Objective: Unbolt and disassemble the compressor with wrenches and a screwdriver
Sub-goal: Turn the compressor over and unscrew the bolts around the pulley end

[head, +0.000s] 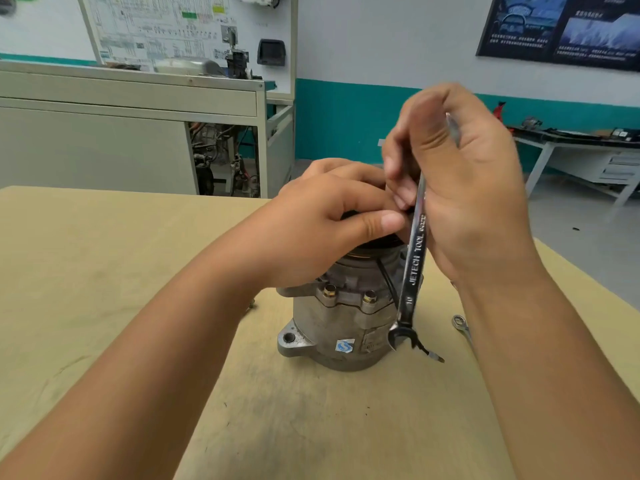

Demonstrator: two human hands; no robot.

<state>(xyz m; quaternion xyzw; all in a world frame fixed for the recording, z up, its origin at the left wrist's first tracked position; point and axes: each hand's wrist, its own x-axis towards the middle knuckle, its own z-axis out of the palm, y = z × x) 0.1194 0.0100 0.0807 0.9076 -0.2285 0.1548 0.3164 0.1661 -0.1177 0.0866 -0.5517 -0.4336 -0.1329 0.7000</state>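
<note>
Presently, the compressor [341, 320] stood upright near the middle of the tan surface [138, 271], pulley end up. Its housing was grey cast metal, with a blue sticker [344, 347] low on the near side and a mounting ear [289, 338] with a hole at lower left. Two brass-coloured fittings [329, 291] sat side by side on a flange facing the camera.

The left hand [322, 230] lay over the top of the compressor, fingers curled round the dark upper rim and thumb stretched toward the right. What lay under the palm was hidden.

The right hand [464, 188] was clenched round a combination wrench [414, 268], held nearly upright just right of the compressor top. The shank read "JETECH TOOL" and "10". Its open end hung downward beside the housing, clear of the surface. Its upper end showed only as a blurred sliver above the fingers. Whether the wrench touched any bolt could not be told.

A black wire [388, 282] ran down the compressor's right side and ended in a small connector [437, 357] on the surface. A second wrench [462, 325] lay on the surface just beside the right forearm, ring end visible.

Behind the surface stood a grey cabinet [131, 109] carrying a wiring board.
</note>
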